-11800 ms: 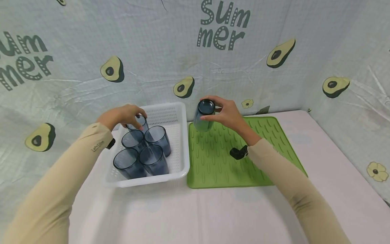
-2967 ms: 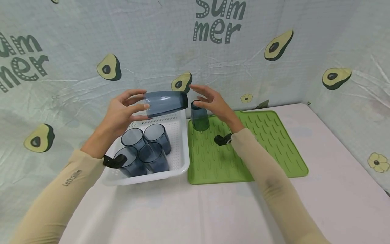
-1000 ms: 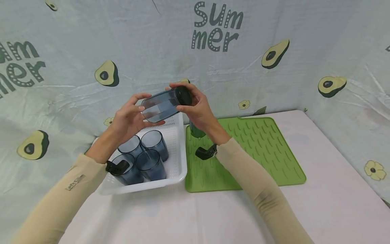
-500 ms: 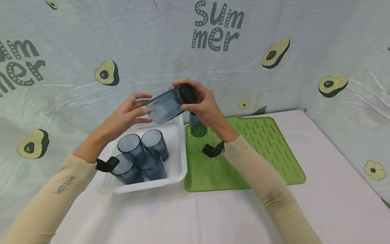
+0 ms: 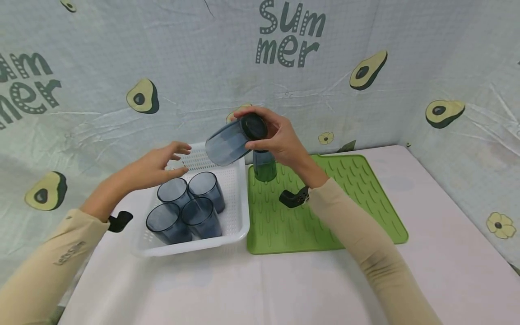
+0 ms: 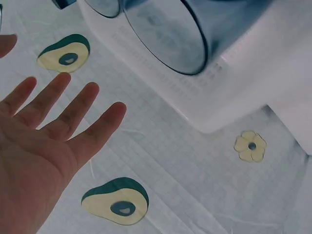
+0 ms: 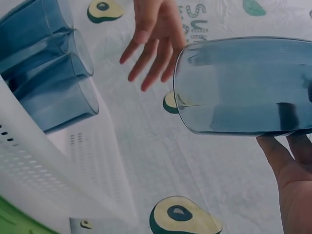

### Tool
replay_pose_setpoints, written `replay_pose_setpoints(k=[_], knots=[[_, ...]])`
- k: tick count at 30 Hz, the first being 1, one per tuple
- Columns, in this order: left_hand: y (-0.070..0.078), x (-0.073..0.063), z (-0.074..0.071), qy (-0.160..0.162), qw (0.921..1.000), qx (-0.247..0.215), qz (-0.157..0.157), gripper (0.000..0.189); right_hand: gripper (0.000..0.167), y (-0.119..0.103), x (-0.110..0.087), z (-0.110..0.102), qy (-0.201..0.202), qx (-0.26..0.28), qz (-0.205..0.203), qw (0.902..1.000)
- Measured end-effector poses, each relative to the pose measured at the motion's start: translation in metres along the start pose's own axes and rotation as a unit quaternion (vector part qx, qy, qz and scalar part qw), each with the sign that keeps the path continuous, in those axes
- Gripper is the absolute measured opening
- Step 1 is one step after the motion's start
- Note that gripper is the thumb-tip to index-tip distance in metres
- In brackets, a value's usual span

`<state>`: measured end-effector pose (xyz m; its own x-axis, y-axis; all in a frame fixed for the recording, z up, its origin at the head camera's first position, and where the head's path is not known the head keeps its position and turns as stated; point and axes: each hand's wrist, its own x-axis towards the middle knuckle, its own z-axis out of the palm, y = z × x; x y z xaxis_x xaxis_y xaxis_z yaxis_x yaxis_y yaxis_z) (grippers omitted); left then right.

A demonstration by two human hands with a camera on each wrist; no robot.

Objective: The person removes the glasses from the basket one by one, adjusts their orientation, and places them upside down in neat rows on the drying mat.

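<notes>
In the head view, my right hand (image 5: 282, 137) grips a blue-tinted drinking glass (image 5: 227, 143) near its dark base. Its rim tips down and left, above the basket's right back corner. From the right wrist view, the glass (image 7: 239, 87) lies sideways in the fingers, with my left hand (image 7: 161, 29) beyond its mouth. My left hand (image 5: 148, 169) holds nothing, fingers spread, over the basket's left back side; the left wrist view also shows that hand (image 6: 39, 161) bare. Partly behind the held glass, another glass (image 5: 265, 169) stands upside down on the green mat (image 5: 325, 212).
A white plastic basket (image 5: 245, 203) sits left of the mat, holding several upright blue glasses (image 5: 201, 212) in its left and middle part. A pale cloth covers the table (image 5: 227, 284). Behind hangs a printed sheet (image 5: 195, 58) with avocados.
Earlier both hands held the glass, after the left lifted it from the basket. The left hand has since let go and drawn back left; the right moved slightly right, tilting the rim down.
</notes>
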<state>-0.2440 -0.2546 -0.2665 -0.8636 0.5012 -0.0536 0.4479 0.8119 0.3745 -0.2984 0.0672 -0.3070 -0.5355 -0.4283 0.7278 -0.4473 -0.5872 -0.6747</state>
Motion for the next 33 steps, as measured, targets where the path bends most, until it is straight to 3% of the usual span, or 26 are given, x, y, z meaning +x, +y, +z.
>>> replay_pose_setpoints(k=[6, 16, 25, 33], knots=[[-0.012, -0.007, -0.002, -0.026, 0.9984, 0.051, 0.004, 0.057, 0.061, -0.002, -0.003, -0.005, 0.003, -0.015, 0.016, 0.9998], [-0.026, -0.014, -0.003, -0.051, 0.9948, 0.086, 0.017, 0.056, 0.062, -0.007, -0.008, -0.012, 0.014, -0.038, 0.042, 0.9983], [-0.035, -0.020, 0.001, -0.086, 0.9941, 0.066, 0.008, 0.061, 0.061, -0.013, -0.015, -0.018, 0.014, -0.065, 0.056, 0.9962], [-0.036, -0.019, 0.012, -0.096, 0.9928, 0.070, 0.013, 0.062, 0.061, -0.022, -0.020, -0.026, 0.019, -0.118, 0.086, 0.9891]])
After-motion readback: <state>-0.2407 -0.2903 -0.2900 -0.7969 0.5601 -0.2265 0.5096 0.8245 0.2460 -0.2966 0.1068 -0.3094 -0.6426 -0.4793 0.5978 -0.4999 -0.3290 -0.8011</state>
